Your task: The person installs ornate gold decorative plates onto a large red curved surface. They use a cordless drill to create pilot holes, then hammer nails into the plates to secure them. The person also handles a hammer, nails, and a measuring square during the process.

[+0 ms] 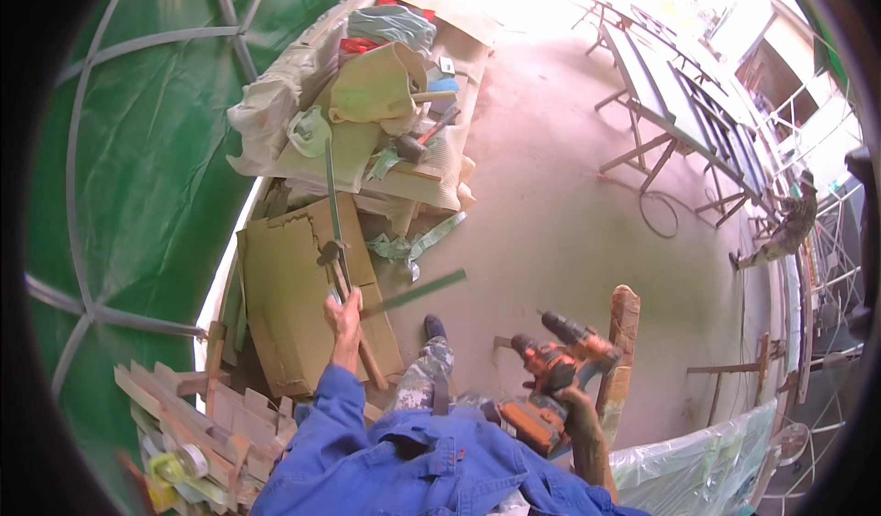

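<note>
My left hand [344, 319] reaches forward from a blue sleeve, its fingers closed round the wooden handle of a hammer [371, 362]. The hammer's dark head points away from me, over a cardboard sheet [286, 282]. Beyond the hand runs a narrow green strip [332, 190]; whether the fingers hold it too is unclear. A second green strip [418, 293] slants off to the right beside the hand. My right hand cannot be made out. To my right are two orange-and-black power drills [549, 364], close against a brown wooden piece [592, 443].
A padded bench [418, 185] ahead bears cloths and another hammer [413, 146]. Wood offcuts [243, 424] are heaped at lower left. A wooden post [620, 332] and plastic-covered stack [697, 465] are at right. Trestles carry long panels [661, 84]; a person [791, 227] bends beside them.
</note>
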### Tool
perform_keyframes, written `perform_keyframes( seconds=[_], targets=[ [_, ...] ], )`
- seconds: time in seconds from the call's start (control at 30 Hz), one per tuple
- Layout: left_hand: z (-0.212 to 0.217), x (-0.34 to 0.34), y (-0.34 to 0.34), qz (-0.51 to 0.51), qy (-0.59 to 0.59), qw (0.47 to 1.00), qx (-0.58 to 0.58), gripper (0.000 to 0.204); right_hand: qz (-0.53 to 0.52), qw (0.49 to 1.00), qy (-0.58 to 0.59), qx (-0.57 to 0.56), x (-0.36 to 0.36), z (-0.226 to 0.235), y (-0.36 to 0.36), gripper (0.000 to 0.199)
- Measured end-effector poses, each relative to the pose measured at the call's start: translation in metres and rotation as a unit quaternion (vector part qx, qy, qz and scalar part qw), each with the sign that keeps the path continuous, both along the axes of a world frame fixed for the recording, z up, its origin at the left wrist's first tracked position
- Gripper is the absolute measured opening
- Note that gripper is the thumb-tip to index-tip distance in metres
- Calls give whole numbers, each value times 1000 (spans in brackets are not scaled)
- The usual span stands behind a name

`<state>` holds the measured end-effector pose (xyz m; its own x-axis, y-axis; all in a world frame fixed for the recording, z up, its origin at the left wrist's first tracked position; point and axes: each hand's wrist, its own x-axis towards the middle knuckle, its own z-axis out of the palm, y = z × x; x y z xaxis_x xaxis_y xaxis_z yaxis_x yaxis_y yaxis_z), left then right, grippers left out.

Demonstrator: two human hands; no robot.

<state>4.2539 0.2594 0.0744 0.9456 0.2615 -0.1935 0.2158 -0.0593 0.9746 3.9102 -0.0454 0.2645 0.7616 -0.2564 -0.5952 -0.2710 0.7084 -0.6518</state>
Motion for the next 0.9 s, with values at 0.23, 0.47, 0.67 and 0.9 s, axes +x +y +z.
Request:
perform_keyframes(
  seconds=[0.23, 0.47, 0.67, 0.9],
  targets=[
    [1, 193, -80, 46, -9, 999, -15, 28, -5, 998, 35, -59, 137, 13, -93, 70],
    [-57, 366, -141, 95, 111, 989, -10, 66, -43, 992, 93, -72, 284, 53, -165, 65],
    [-68, 448, -146, 183, 78, 977, 71, 25, 39, 998, 52, -2, 354, -3, -268, 67],
    [-13, 512, -187, 153, 178, 955, 182, 34, 73, 994, 72, -35, 438, 4, -320, 69]
  ],
)
